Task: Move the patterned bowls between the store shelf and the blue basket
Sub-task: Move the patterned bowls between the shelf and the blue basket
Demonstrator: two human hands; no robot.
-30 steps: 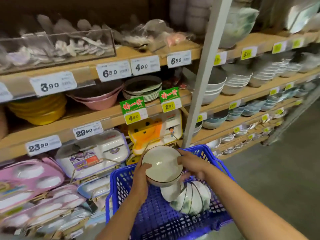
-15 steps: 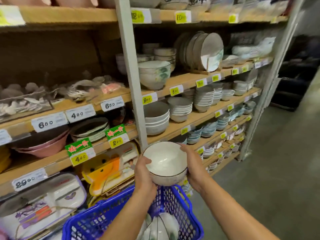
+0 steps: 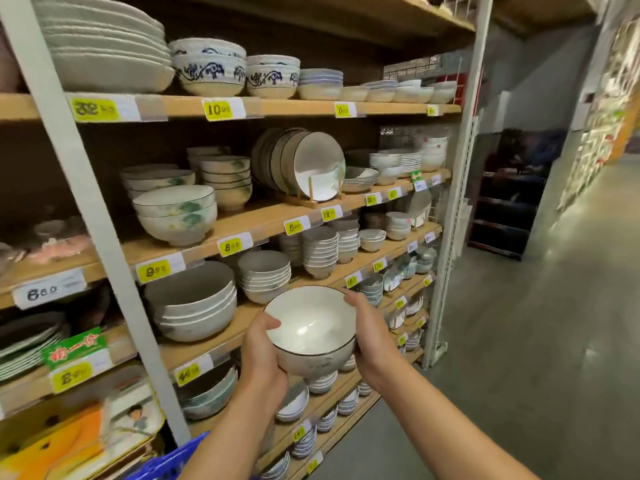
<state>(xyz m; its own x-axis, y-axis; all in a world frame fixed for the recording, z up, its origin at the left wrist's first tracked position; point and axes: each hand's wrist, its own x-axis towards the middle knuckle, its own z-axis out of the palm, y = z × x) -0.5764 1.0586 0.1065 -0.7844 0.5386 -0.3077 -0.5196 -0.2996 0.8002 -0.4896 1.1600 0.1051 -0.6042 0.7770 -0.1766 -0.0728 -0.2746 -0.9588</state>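
Both hands, left hand (image 3: 261,353) and right hand (image 3: 372,336), grip clamped on the bowl (image 3: 311,332), carrying it shelfward; next, probably set it on the matching stack (image 3: 227,178).

You have one view only, from the camera on your head, so no second view overlaps it. It looks forward and slightly down, angled along the wooden store shelf (image 3: 263,216), which runs from close at your left away to the right. The shelf's grey upright post (image 3: 86,216) stands very near the lens; the aisle floor (image 3: 519,341) lies right of the shelf.
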